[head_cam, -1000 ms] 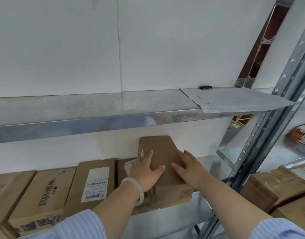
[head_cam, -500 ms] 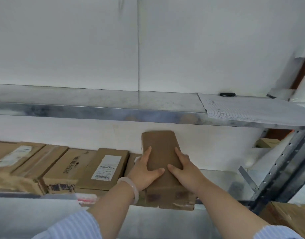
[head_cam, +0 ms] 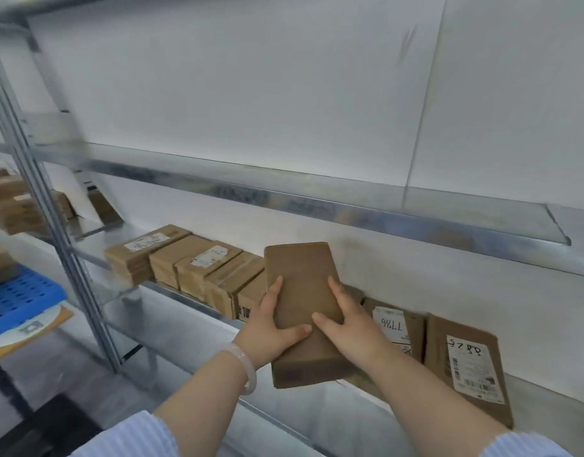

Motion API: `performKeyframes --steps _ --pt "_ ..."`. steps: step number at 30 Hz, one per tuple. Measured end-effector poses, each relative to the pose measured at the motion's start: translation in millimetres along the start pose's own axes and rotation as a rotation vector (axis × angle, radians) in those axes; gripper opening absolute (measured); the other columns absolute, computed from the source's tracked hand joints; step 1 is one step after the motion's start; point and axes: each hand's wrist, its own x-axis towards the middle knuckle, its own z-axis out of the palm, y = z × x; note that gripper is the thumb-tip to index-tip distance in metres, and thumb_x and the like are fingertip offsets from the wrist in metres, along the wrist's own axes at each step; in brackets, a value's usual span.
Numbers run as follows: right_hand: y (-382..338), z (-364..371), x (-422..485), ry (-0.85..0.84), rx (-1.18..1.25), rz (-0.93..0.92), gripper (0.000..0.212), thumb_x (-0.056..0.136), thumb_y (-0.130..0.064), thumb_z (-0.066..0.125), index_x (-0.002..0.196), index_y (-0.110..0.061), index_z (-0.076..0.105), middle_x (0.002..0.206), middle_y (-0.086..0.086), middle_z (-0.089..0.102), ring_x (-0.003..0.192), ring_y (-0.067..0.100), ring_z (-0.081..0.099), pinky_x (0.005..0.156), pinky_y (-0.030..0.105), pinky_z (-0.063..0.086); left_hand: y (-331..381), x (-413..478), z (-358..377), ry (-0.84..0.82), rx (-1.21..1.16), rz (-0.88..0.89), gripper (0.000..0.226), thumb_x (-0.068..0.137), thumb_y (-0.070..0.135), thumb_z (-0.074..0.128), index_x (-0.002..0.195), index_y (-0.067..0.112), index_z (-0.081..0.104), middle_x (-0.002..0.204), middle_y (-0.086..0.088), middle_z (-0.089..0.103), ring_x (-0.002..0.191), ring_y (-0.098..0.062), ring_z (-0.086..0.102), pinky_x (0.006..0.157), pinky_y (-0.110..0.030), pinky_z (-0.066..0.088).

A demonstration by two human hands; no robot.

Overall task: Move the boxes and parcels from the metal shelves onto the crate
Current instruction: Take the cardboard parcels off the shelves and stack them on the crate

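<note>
1. Firmly, your left grip [head_cam: 272,328] clasps the left edge of the plain brown box [head_cam: 300,282]. The fingers run up its side and the thumb lies across the top face. A pale bangle [head_cam: 247,367] circles that wrist.
2. Your right grip [head_cam: 350,328] clasps the opposite edge the same way, so the box is held between both.
3. That box is tilted, far end raised, just in front of the lower shelf [head_cam: 554,407]. You cannot tell whether its underside touches the parcels beneath.
4. At far left a blue crate [head_cam: 23,291] sits beyond the grey upright [head_cam: 63,245].
5. A row of taped cartons [head_cam: 185,262] stands on the lower shelf left of your grips. Two labelled parcels [head_cam: 468,367] lie to their right.
6. Above runs the upper shelf [head_cam: 317,199], backed by a white wall [head_cam: 251,94].
</note>
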Motion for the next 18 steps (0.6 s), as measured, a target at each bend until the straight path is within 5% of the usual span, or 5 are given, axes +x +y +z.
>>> performKeyframes --steps 11,18 --pt "-141.7 206.4 47.7 -0.188 -0.022 -0.216 0.082 0.084 -0.057 0.06 0.149 -0.048 0.013 0.156 -0.007 0.026 0.138 0.013 0.03 0.111 0.031 0.029 -94.8 -63.4 -218.6 0.264 0.13 -0.127 0.106 0.072 0.051 0.077 0.148 0.046 0.003 0.152 0.004 0.021 0.133 -0.015 0.031 0.111 -0.034 0.03" --pt "-214.1 340.3 57.6 -0.374 0.039 -0.259 0.079 0.086 -0.056 0.059 0.148 -0.054 0.009 0.153 -0.01 0.03 0.128 0.011 0.038 0.1 0.028 0.035 -163.9 -115.6 -336.1 0.356 0.174 -0.255 0.111 0.064 0.062 0.075 0.14 0.057 -0.005 0.156 0.007 0.011 0.138 -0.015 0.024 0.112 -0.036 0.027"
